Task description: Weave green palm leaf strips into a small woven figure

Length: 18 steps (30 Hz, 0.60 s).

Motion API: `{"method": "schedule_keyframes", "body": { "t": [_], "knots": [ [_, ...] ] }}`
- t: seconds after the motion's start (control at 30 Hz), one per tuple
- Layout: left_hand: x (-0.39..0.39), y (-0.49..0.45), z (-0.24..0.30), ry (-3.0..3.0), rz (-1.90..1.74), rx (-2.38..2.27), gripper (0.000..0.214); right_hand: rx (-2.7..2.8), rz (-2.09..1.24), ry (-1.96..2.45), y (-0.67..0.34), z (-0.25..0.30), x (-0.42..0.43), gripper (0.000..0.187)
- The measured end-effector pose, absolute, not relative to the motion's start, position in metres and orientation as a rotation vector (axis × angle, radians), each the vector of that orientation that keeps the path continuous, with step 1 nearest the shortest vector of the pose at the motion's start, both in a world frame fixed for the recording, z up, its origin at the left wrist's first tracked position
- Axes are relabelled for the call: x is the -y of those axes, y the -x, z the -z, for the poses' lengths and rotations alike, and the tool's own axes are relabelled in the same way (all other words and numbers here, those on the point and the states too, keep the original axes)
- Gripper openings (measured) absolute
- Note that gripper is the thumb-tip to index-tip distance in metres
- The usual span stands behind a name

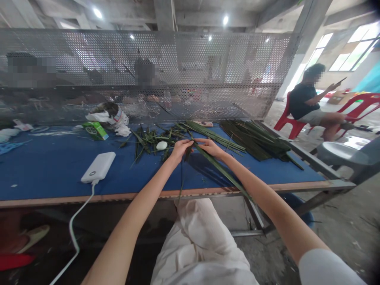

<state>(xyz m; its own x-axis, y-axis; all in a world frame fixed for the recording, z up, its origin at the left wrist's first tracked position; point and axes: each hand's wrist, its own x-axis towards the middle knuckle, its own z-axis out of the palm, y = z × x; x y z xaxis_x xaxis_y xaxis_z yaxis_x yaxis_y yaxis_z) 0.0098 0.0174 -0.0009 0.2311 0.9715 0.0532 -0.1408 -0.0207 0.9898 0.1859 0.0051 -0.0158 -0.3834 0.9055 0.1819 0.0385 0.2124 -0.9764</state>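
The left hand and right hand sit close together, fingers curled and pinching a long green leaf near its upper end, with the palms turned down and both arms reaching forward from the body. The narrow, ribbed blade slopes from between the hands down past the near edge of the counter, its tip hanging over the white trousers on the person's lap.

Just left of the hands, a loose heap of cut leaf strips lies on the blue counter top around a smooth white oval stone. To the right lies a neat stack of darker leaves. Farther left are a white power bank with its white cable running off the edge, a green carton whose printing is too small to read, and a crumpled white plastic bag.

Beyond a perforated metal screen, a seated person on a red plastic chair holds up a phone.
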Motion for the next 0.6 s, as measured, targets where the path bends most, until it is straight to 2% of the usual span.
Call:
{"method": "schedule_keyframes", "body": {
  "t": [0.33, 0.6],
  "knots": [
    [-0.0201, -0.0089, 0.0045, -1.211, -1.195, -0.879, 0.014, 1.553, -1.438, 0.822, -0.1871, 0.0090, -0.0030, 0.057],
    [-0.0196, -0.0083, 0.0009, -1.197, -1.114, -0.861, 0.011, 1.578, -1.299, 0.902, -0.1879, 0.0086, -0.0053, 0.049]
  ]
}}
